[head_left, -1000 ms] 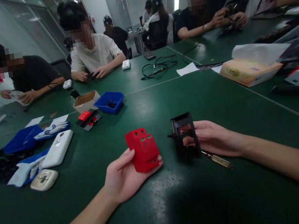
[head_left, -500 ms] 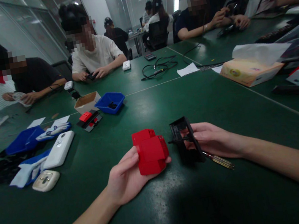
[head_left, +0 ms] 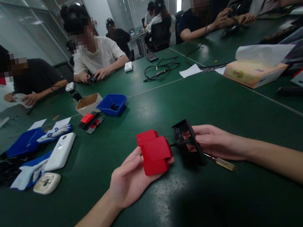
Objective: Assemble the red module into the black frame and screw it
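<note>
The left hand (head_left: 128, 182) is holding one red block (head_left: 156, 153), its thumb lying along the near side and its fingers curling beneath. The right hand (head_left: 218, 143) is gripping one black frame (head_left: 191, 155), its thumb and fingers closing narrowly on the outer edge. The block and the frame are facing each other above the green table (head_left: 195, 98), mid-view, the block sitting on the left. One thin dark strip (head_left: 177, 144) is bridging the gap between them; whether it is touching the block, I cannot tell. One gold-handled tool (head_left: 225, 164) is lying just below the right hand.

Farther left, two blue trays (head_left: 110, 111), one carton (head_left: 91, 106), two gloves (head_left: 31, 174), one white case (head_left: 60, 151) and one cream case (head_left: 47, 183) are resting on the table. One tissue box (head_left: 254, 72) is standing to the right.
</note>
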`<state>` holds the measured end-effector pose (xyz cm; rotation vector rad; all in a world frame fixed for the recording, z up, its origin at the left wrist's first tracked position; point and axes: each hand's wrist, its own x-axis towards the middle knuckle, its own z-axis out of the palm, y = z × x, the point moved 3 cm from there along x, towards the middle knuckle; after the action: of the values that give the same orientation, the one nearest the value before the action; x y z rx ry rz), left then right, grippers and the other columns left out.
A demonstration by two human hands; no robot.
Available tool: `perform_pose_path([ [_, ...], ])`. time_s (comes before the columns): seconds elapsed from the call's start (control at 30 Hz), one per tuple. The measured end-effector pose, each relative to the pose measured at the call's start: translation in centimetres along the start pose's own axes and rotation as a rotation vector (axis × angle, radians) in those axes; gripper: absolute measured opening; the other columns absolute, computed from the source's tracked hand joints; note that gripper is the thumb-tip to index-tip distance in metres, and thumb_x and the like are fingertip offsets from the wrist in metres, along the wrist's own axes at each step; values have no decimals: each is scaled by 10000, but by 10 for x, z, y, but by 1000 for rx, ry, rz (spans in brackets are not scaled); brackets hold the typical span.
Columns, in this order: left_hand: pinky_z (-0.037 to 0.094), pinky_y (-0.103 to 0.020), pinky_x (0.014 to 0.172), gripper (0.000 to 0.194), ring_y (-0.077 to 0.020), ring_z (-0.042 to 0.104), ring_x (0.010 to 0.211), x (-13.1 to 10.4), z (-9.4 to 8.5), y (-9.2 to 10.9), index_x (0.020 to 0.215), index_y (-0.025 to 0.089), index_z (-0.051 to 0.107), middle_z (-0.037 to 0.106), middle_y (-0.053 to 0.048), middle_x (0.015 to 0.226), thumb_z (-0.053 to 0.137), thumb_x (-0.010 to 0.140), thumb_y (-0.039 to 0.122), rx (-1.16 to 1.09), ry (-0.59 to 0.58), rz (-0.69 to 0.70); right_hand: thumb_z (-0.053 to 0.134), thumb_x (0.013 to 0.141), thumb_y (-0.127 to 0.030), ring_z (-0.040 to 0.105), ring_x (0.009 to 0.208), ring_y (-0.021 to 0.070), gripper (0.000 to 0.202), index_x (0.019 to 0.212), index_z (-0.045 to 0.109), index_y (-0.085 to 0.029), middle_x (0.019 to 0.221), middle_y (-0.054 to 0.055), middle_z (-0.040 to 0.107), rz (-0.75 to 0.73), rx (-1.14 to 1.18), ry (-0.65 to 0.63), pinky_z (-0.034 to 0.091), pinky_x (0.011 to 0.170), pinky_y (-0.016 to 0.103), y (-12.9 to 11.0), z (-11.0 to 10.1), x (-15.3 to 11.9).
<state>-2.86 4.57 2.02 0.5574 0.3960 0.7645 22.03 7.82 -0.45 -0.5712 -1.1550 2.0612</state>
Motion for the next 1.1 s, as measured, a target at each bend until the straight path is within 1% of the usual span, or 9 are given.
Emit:
perform_pose_path([
  [0.17,381,-507,1175,551,-397,633,1307,0,2,0,1477,126,517,645,-196,1421,608,938,192,5,-1,8,818,887,-407,705,947,148,406,1220,731,-192,1201,97,738,3,-18,0,542,849,275,0,0,-1],
  [0.27,365,-517,1185,561,-405,625,1315,-1,3,1,1476,111,513,634,-211,1434,610,930,192,3,13,13,822,879,-397,700,941,157,406,1207,725,-178,1178,102,736,6,-25,15,540,863,297,1,-1,0],
  [0.4,341,-536,1197,581,-414,605,1338,-1,1,0,1487,101,499,622,-227,1448,611,925,202,5,16,21,824,872,-431,688,937,167,426,1191,722,-168,1132,99,734,5,-31,43,532,862,304,2,-1,1],
  [0.57,337,-528,1198,617,-411,600,1344,0,2,0,1501,109,483,623,-223,1450,635,913,217,6,17,23,826,876,-418,677,880,146,382,1162,736,-181,1009,54,730,2,-21,52,530,834,283,1,0,1],
  [0.67,360,-514,1181,619,-401,614,1330,0,3,0,1501,108,485,630,-222,1443,646,912,208,-4,27,19,814,884,-426,689,897,158,400,1190,729,-183,1052,72,735,10,-24,41,532,847,298,1,1,2],
  [0.77,367,-514,1176,610,-397,624,1317,-1,3,0,1495,103,495,641,-222,1428,650,914,207,-6,27,21,804,885,-449,690,918,174,430,1208,722,-178,1134,103,732,12,-43,39,528,895,334,2,1,2],
  [0.9,363,-517,1182,567,-391,629,1312,-1,2,0,1458,104,543,644,-218,1428,656,913,209,-11,17,31,812,877,-437,677,902,177,415,1194,729,-183,1070,84,730,15,-39,53,522,919,359,3,0,2],
  [1.1,386,-496,1171,503,-382,629,1315,-1,4,0,1422,101,594,648,-213,1430,633,929,195,-21,-4,41,809,878,-445,667,901,179,408,1182,732,-183,1023,73,713,19,-40,65,524,892,343,2,1,2],
])
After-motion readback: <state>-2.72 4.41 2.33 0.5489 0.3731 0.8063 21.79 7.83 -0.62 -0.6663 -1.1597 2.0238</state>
